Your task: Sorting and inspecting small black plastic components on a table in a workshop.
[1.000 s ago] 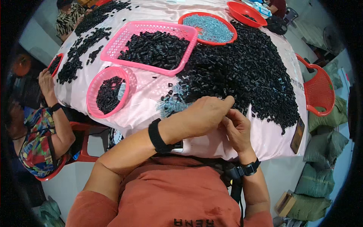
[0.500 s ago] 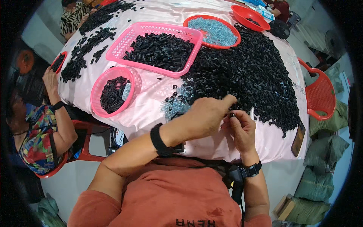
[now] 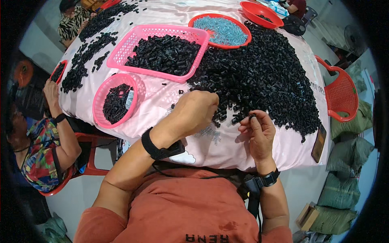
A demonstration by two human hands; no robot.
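Observation:
A broad pile of small black plastic pieces [image 3: 279, 77] covers the right half of the cloth-covered table. My left hand [image 3: 196, 111] is at the pile's near left edge, over a few small clear plastic pieces [image 3: 208, 135]. Its fingers are curled together and their tips are mostly hidden, so what they pinch does not show. To its right, my right hand [image 3: 261, 131] is raised palm up at the pile's near edge. Its thumb and forefinger pinch a small black plastic piece [image 3: 252, 117].
Beyond my left hand stand a pink basket [image 3: 158, 75] of black pieces and a round pink basket [image 3: 135, 97]. A red tray [image 3: 248, 39] holds clear pieces; another red tray [image 3: 263, 18] is behind. A phone [image 3: 319, 143] lies right. Two people sit around the table's left side.
My left hand has moved left, away from my right hand, and now covers the patch of clear pieces. My right hand stays nearly in place, still pinching the black piece. The view has shifted slightly.

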